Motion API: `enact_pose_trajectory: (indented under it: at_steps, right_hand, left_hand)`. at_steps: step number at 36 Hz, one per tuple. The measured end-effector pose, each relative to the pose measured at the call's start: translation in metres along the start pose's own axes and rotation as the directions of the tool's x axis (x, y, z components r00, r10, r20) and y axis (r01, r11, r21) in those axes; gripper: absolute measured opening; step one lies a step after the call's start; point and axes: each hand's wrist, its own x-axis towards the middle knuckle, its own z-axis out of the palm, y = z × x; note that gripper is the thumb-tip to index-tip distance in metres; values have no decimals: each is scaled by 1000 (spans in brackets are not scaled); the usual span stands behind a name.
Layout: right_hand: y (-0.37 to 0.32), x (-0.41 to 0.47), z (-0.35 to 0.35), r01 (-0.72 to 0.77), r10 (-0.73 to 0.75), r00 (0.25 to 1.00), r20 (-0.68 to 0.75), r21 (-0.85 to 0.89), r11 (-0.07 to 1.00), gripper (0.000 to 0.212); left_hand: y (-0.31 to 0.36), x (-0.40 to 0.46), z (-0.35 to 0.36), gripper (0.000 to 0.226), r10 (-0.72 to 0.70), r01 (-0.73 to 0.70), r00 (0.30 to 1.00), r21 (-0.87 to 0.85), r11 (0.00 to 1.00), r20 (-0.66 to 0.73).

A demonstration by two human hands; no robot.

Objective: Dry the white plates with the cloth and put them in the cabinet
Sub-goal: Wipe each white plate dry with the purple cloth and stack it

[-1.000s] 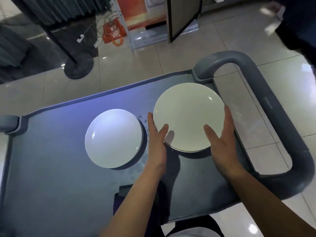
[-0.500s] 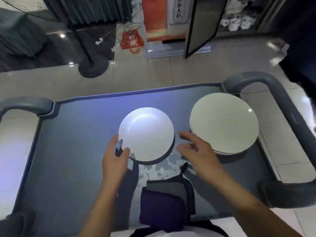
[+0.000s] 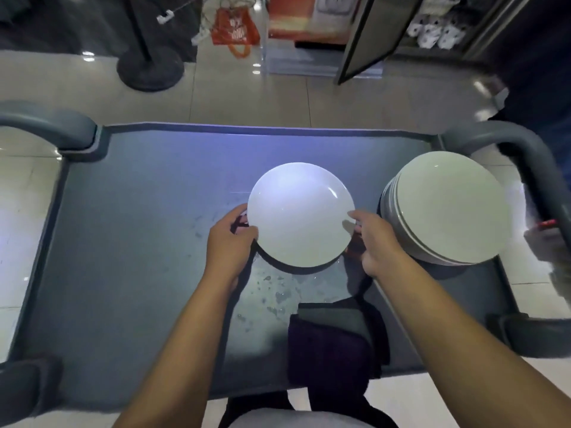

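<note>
A grey service cart (image 3: 129,242) carries everything, its curved grey handles (image 3: 61,125) rising at the far left and far right corners. On the bare left half of the cart top nothing but a sheen of light shows. Near the middle, the left hand (image 3: 230,242) has its fingers curled at the left rim of a single white plate (image 3: 301,213), thumb over the edge, gripping it. That plate sits in the centre of the cart top, slightly toward the far edge, with a dark shadow under its near rim; whether it is lifted clear I cannot tell. Water droplets (image 3: 278,291) spot the surface just in front of it. A folded dark cloth (image 3: 333,344) lies at the near edge, partly hanging over it. The right hand (image 3: 375,245) grips the plate's right rim, fingers bent round the edge. Just beside it, at the right edge, stands a stack of white plates (image 3: 445,208).
</note>
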Motion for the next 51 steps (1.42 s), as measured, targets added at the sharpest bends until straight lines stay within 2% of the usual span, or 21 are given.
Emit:
enact_pose_trajectory:
  at_steps: [5, 10, 17, 21, 25, 31, 38, 42, 47, 51]
  right_hand:
    - [4, -2, 6, 4, -8, 997, -76, -54, 999, 19]
    - [3, -7, 11, 3, -14, 990, -139, -80, 997, 44]
    - [-3, -15, 10, 36, -40, 992, -124, -31, 999, 28]
    - [-10, -21, 9, 110, -102, 990, -101, 77, 991, 23]
    - [-17, -26, 8, 216, -206, 974, -96, 112, 970, 19]
    - [-26, -30, 12, 301, -290, 953, -86, 169, 938, 13]
    - [-19, -37, 8, 465, -450, 885, -121, 179, 867, 26]
    - [-20, -38, 2, 512, -495, 859, -129, 198, 836, 28]
    - [-28, -34, -7, 490, -486, 871, -66, 128, 862, 29]
    - [-37, -33, -10, 469, -470, 883, 0, 46, 882, 29]
  left_hand:
    - [0, 8, -5, 61, 21, -20, 998, -16, 1000, 63]
    - [0, 16, -5, 64, 18, -14, 996, -41, 999, 89]
    - [8, 24, -1, 73, 57, -49, 993, -81, 996, 105]
    - [17, 26, -5, 64, 96, -86, 990, -100, 991, 101]
    - [23, 34, -10, 53, 131, -121, 990, -157, 980, 55]
    - [39, 37, -7, 39, 187, -180, 982, -138, 974, 38]
    - [46, 36, -13, 24, 208, -197, 975, -129, 972, 74]
    - [52, 35, -21, 41, 243, -236, 951, -59, 970, 190]
    - [61, 28, -31, 41, 331, -427, 844, 156, 891, 421]
    - [62, 12, -37, 51, 276, -367, 813, 84, 926, 513]
